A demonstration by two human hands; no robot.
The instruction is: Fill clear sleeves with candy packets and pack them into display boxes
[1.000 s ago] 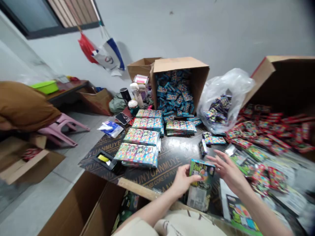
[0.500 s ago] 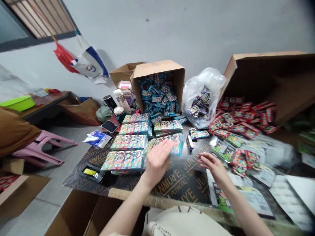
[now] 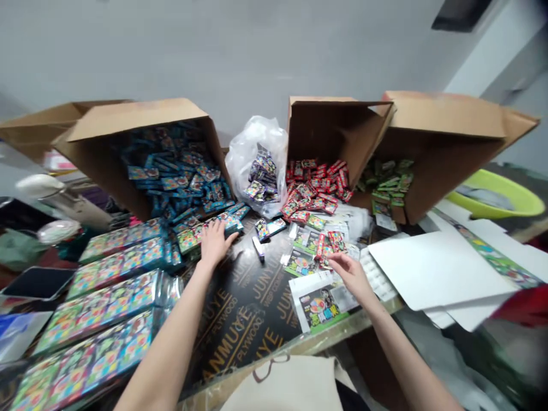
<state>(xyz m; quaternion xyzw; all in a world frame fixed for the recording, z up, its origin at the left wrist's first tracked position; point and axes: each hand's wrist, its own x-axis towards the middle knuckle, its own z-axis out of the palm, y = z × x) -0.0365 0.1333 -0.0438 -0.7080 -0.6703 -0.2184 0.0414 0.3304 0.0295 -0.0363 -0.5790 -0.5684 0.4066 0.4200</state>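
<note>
My left hand (image 3: 214,244) lies on a wrapped pack of small colourful boxes (image 3: 188,240), in front of the box of blue packets. Its fingers are spread and its thumb points right. My right hand (image 3: 350,275) hovers beside a few loose red packets (image 3: 321,248), fingers slightly curled and apart, with nothing visible in them. Under those packets lie printed clear bags (image 3: 301,261). Between the hands, a dark purple packet (image 3: 262,229) and a small box on end (image 3: 258,249) stand on the black plywood table (image 3: 261,297).
Several wrapped packs (image 3: 103,314) fill the left side. Along the back stand a carton of blue packets (image 3: 180,177), a clear bag of purple packets (image 3: 261,174), a carton of red packets (image 3: 317,182) and one of green packets (image 3: 391,182). White sheets (image 3: 440,274) lie right.
The view has turned right, bringing the green packets into sight. My left hand has moved forward onto the wrapped pack at the back. My right hand has come to the loose red packets.
</note>
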